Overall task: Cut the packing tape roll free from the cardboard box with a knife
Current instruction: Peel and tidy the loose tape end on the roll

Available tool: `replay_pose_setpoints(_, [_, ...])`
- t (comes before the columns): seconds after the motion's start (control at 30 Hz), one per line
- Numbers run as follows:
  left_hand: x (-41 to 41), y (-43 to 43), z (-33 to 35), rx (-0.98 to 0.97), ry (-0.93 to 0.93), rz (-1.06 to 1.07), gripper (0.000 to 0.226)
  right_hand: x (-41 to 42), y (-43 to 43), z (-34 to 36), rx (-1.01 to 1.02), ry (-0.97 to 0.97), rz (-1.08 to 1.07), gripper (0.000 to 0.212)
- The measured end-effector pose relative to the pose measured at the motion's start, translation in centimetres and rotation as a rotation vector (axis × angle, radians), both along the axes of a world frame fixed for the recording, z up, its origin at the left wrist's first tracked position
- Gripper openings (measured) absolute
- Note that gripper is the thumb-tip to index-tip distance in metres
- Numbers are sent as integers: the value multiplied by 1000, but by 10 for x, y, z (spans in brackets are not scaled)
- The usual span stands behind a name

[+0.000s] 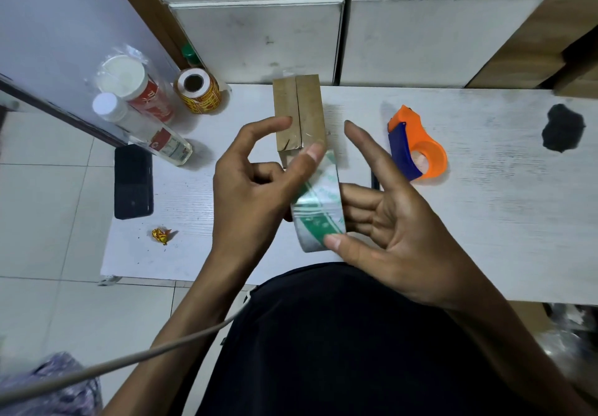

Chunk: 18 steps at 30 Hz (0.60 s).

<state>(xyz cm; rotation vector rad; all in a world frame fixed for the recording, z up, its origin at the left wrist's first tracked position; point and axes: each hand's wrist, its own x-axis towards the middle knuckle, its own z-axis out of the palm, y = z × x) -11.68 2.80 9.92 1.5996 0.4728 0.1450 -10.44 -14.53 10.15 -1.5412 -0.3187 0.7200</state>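
Packing tape roll [318,218] stood on edge over the near table [485,195], held from both sides: right hand [388,231] with thumb on its near rim, left hand [249,189] with thumb pressing its far top. I saw the cardboard box [299,108] touching it just beyond.

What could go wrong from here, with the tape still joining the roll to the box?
1. The thumb of the left hand lies on the tape strip by the cardboard box edge, probably where the cut goes; a blade could nick it.
2. Both it and the right hand hold the tape roll, neither a knife; letting go may slacken the strip.
3. Nothing pins the box; pulling could drag it.
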Motion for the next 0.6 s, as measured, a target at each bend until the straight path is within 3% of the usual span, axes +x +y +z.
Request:
replay_pose_setpoints(0.27, [3, 6, 8, 60, 88, -107, 64, -4, 2, -1, 25, 2, -37, 104])
replay_pose_setpoints(0.43, [-8, 15, 9, 14, 133, -332, 105, -4, 0, 1, 31, -8, -97, 104])
replay_pose_setpoints(0.6, [-4, 9, 3, -113, 140, -179, 104, -2, 4, 4, 7, -83, -96, 102])
